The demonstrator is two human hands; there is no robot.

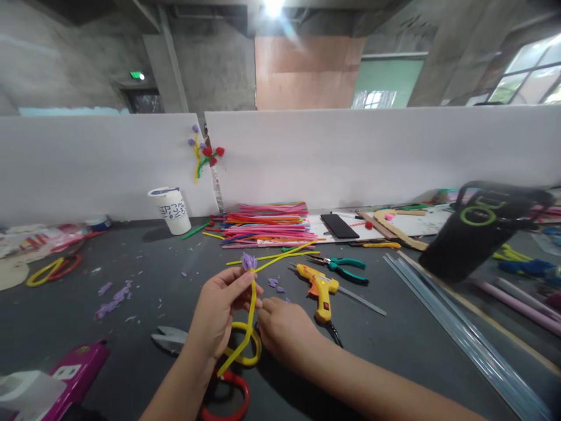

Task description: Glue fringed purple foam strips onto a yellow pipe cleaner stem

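Note:
My left hand (219,316) is closed round a yellow pipe-cleaner stem (251,307) topped by a small purple flower (249,261). The stem runs down past my wrist to a yellow loop (249,356) on the dark table. My right hand (284,330) rests beside the stem, fingers curled and pinching it low down. A red loop (232,403) lies under my left forearm. Scissors (169,339) lie just left of my left hand.
A yellow glue gun (321,289) and green-handled pliers (344,267) lie right of my hands. Behind them sit a stack of coloured pipe cleaners (269,225), a white cup (173,210) and a black phone (339,225). A black bag (475,231) and long clear strips (460,333) are at right.

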